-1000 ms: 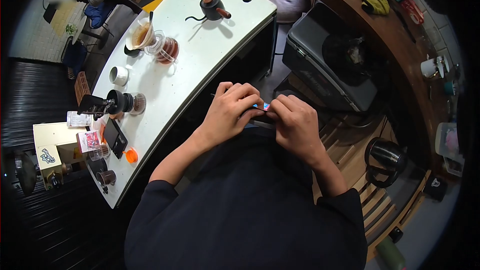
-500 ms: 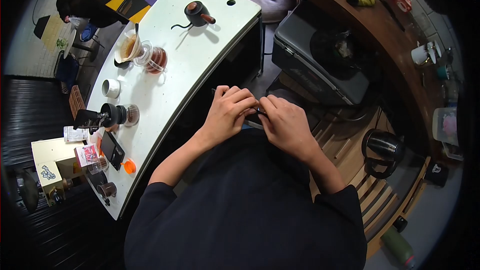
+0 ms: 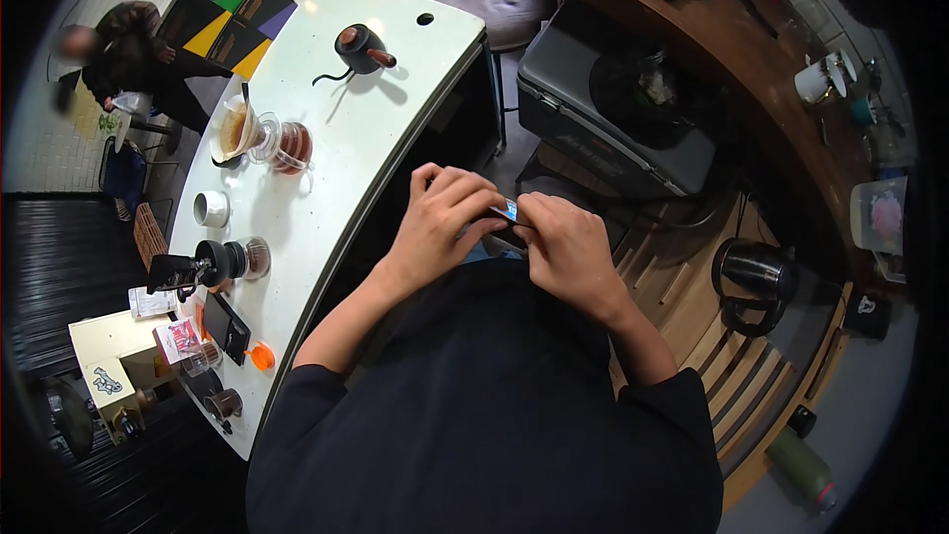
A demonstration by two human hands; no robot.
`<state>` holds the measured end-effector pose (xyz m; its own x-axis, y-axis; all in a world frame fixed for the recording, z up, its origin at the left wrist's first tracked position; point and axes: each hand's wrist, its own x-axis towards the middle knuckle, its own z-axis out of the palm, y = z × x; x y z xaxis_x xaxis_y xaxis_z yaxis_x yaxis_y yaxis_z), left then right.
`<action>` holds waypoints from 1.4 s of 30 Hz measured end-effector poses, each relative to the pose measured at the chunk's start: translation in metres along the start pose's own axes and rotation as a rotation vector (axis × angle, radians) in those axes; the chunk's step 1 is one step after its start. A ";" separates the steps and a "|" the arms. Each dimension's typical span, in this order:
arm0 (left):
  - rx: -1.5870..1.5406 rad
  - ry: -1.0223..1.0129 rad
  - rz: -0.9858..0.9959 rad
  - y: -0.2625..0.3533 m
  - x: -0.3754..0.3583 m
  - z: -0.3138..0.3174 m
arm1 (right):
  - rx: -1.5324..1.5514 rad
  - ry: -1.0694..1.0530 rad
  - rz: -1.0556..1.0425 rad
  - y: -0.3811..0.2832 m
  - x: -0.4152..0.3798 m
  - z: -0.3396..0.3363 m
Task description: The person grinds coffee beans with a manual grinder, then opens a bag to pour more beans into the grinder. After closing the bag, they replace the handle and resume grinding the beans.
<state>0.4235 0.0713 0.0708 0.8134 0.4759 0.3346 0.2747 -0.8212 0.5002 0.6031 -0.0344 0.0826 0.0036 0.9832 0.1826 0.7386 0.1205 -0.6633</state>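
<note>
My left hand [image 3: 450,213] and my right hand [image 3: 565,242] meet in front of my dark shirt, fingers bent and pinched. Between them they grip a small dark object [image 3: 511,218] with a bit of blue showing; most of it is hidden by my fingers. On the white table [image 3: 326,178] to the left stand a black kettle [image 3: 361,47], a dripper with a paper filter [image 3: 235,132], a glass server with reddish-brown liquid [image 3: 294,146], a white cup [image 3: 212,209] and a hand grinder [image 3: 213,263].
A dark cooler box [image 3: 613,129] stands ahead on the right, near a curved wooden counter [image 3: 712,40]. An electric kettle [image 3: 756,282] rests on a slatted wooden surface [image 3: 712,376]. Another person [image 3: 133,49] is at the upper left.
The view has shifted, so the table and its items sit lower and the cooler more to the left. A blue patch now shows between my fingers. The other person's posture has changed.
</note>
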 end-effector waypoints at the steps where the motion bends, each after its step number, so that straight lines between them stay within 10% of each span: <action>1: 0.023 0.021 -0.011 -0.001 0.003 -0.005 | -0.001 0.002 0.002 0.000 0.000 -0.002; 34: 0.065 -0.126 0.080 -0.021 0.018 -0.027 | 0.145 -0.246 -0.053 0.020 0.033 0.017; 37: -0.178 -0.058 0.036 -0.036 0.040 -0.058 | 0.189 -0.165 -0.071 0.018 0.035 0.015; 42: -1.148 0.606 -0.539 -0.144 0.109 -0.120 | 0.245 -0.187 0.051 0.018 0.032 0.009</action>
<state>0.4108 0.2789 0.1312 0.3190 0.9471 0.0361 -0.3277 0.0745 0.9418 0.6099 0.0006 0.0699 -0.1046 0.9942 0.0232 0.5564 0.0778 -0.8273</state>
